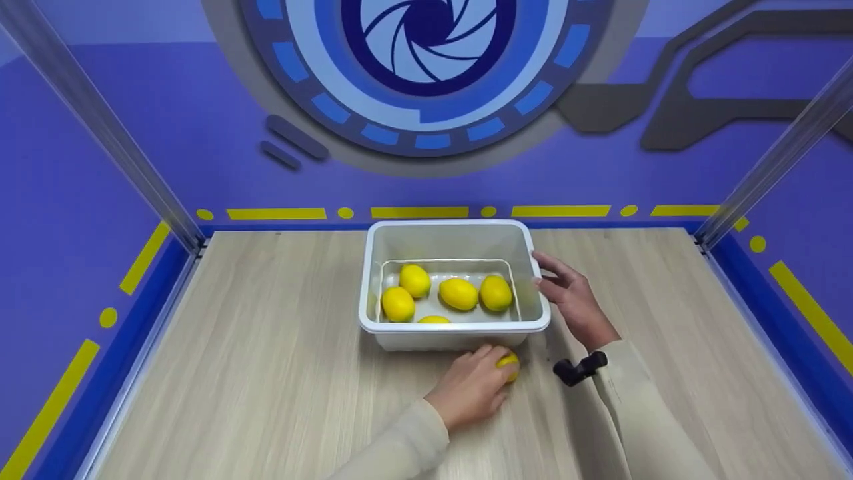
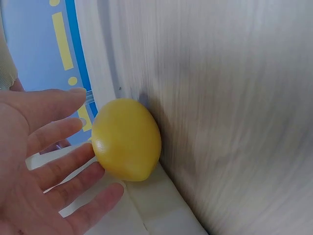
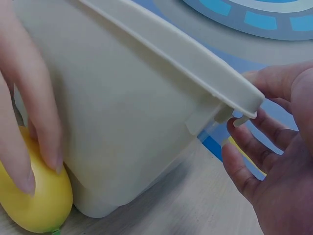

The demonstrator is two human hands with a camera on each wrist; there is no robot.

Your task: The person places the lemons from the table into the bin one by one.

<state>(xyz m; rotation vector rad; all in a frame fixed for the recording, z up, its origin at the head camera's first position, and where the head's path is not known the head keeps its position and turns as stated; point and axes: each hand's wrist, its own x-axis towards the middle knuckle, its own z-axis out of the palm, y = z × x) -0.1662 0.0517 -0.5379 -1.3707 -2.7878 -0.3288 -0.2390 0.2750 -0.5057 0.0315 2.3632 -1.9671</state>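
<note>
A white plastic box (image 1: pixel 453 327) stands on the table with several yellow lemons (image 1: pixel 458 294) inside. One of them is partly hidden by the near wall. My right hand (image 1: pixel 574 300) holds the box's right rim, its fingers on both sides of the edge in the right wrist view. Another lemon (image 2: pixel 128 139) lies on the table just in front of the box. Over it reaches my left hand (image 1: pixel 470 387), fairly straight fingers touching its surface. In the left wrist view, the fingers (image 2: pixel 63 166) are spread and the thumb stands apart from the lemon.
A wood-grain table (image 1: pixel 266 373) carries everything. Close behind the box rises a blue-purple printed wall (image 1: pixel 166 133), with side panels to left and right. A black wrist strap (image 1: pixel 580 368) sits at the right sleeve.
</note>
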